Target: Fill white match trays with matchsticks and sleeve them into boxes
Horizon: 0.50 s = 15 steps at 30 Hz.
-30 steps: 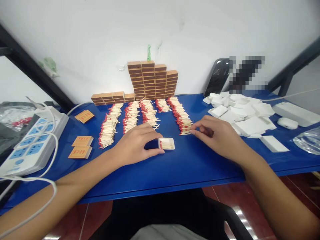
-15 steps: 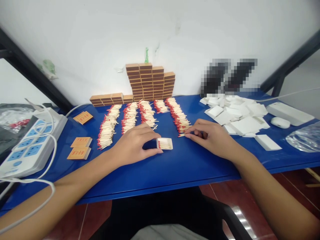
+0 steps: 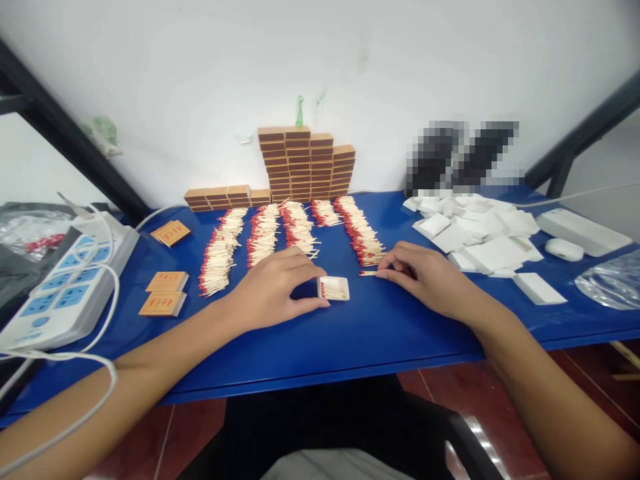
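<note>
Between its thumb and index finger, my left hand holds the left end of a small white matchbox tray on the blue table. Several red-tipped matches lie inside the tray. My right hand is closed in a pinch on the end of a match, its red head pointing left. That match lies just below the near end of the rightmost row of matches. Further rows of matches stretch away behind my left hand.
Matchboxes are stacked against the wall, with loose orange sleeves at left. A power strip with a looping white cable covers the left side. White trays are heaped at right beside an earbud case.
My right hand has drawn the match slightly away from the near end of the row. My left hand keeps hold of the tray. The whole view has shifted slightly.
</note>
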Each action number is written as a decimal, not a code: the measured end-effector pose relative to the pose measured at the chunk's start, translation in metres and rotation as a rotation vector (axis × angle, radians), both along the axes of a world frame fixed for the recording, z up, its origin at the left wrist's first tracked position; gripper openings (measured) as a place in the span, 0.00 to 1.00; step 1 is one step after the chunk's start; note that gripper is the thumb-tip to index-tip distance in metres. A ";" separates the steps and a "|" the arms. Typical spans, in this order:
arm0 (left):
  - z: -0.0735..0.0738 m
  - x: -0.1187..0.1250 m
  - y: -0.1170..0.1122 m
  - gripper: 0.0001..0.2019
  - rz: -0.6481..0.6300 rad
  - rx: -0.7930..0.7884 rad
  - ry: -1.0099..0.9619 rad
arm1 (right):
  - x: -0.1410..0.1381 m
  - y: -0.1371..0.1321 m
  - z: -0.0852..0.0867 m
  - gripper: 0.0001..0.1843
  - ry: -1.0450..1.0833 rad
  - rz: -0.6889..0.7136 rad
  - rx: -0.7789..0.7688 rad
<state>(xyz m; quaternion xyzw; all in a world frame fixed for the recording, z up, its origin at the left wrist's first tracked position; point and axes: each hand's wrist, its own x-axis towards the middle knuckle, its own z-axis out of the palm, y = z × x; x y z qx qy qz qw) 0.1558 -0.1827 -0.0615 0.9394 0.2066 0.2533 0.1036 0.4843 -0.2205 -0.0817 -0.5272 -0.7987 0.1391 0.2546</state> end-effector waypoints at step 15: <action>-0.001 0.000 0.001 0.16 0.006 -0.009 -0.010 | -0.039 -0.018 0.013 0.07 0.092 0.017 0.106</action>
